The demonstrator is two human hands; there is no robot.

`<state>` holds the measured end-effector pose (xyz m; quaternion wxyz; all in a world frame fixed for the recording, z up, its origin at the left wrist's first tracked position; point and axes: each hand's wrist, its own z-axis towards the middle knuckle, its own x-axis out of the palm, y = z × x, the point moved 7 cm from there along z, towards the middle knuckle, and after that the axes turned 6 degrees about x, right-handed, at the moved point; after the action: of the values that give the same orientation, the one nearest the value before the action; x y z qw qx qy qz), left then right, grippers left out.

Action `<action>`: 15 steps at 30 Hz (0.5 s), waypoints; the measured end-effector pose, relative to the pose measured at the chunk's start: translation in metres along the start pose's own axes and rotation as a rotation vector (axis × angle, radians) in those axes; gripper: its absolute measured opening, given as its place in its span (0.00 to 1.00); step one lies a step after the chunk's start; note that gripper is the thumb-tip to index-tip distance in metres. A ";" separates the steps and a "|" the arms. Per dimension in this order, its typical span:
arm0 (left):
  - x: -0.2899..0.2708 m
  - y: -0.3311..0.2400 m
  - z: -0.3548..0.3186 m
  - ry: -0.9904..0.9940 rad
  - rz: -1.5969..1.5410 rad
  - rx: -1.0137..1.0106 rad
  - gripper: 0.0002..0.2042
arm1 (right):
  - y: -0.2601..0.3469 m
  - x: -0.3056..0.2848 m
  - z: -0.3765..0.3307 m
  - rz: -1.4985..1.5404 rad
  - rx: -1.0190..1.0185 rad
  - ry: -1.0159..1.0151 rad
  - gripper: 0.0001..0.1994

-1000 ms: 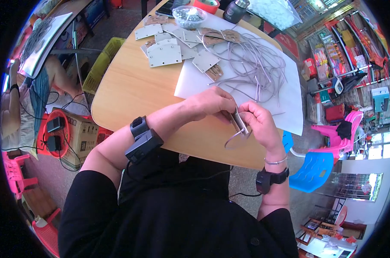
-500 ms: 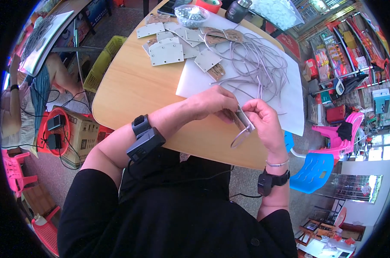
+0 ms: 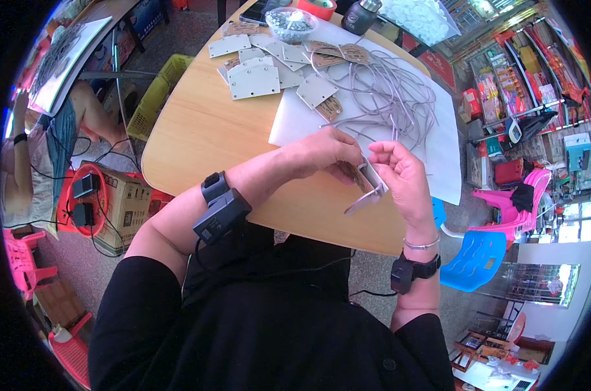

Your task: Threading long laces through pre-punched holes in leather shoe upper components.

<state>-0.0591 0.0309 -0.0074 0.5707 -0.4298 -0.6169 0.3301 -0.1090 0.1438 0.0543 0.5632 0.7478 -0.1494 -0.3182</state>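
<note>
The left hand (image 3: 325, 153) is closed, its fingertips pinching the upper end of a small pale grey flat plastic plate (image 3: 368, 189) with a brown card piece (image 3: 354, 174) against it. The right hand (image 3: 403, 176) is closed on the same plate from the right, thumb and forefinger curled over its upper edge. The plate hangs between the two hands over the near edge of the round light wooden table (image 3: 204, 130), its long axis slanting from upper right down to lower left, the free end pointing toward the person's body. Both hands touch it; neither is clearly nearer.

Just beyond the hands lies a white paper sheet (image 3: 439, 130) carrying a loose tangle of thin grey cords (image 3: 386, 98). Farther left is a heap of matching grey plates (image 3: 253, 78) and brown card tags (image 3: 347, 52). At the far edge stand a clear bowl of small dark parts (image 3: 287, 23), a red tape roll (image 3: 316, 6) and a dark bottle (image 3: 359, 14).

On the left floor sits a brown cardboard box (image 3: 122, 208) beside a yellow crate (image 3: 153, 104). To the right are a blue plastic chair (image 3: 471, 257), a pink one (image 3: 514, 212), and shelves of colourful hanging packets (image 3: 504, 78).
</note>
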 end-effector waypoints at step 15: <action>0.002 -0.006 0.003 0.093 -0.361 0.080 0.12 | -0.063 0.019 -0.038 0.533 0.255 -0.149 0.14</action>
<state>-0.0630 0.0302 -0.0017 0.6654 -0.3037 -0.6433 0.2262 -0.0782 0.1815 -0.0044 0.5161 0.7215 -0.4199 -0.1918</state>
